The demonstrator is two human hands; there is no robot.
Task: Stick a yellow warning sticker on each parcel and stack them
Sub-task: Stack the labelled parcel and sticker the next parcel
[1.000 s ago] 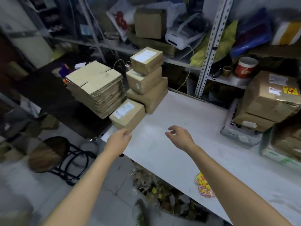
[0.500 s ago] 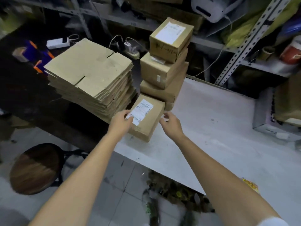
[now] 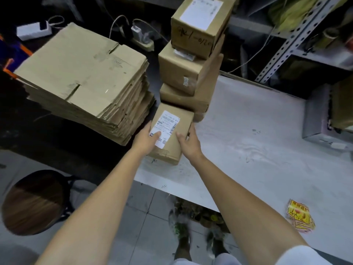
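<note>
Gripping the small box [image 3: 172,129] on the counter [image 3: 257,142] with left hand [image 3: 146,140] and right hand [image 3: 189,144] (fingers wrapped round its sides).

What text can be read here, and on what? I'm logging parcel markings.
Shipping label on the held parcel: barcode and print, too small to read.
White label on the top parcel: too blurred to read.
Handwriting on the top parcel's side: perhaps ends "0/20"; uncertain.
Yellow stickers: red print, blurred, unreadable.
Nothing else is legible.
</note>
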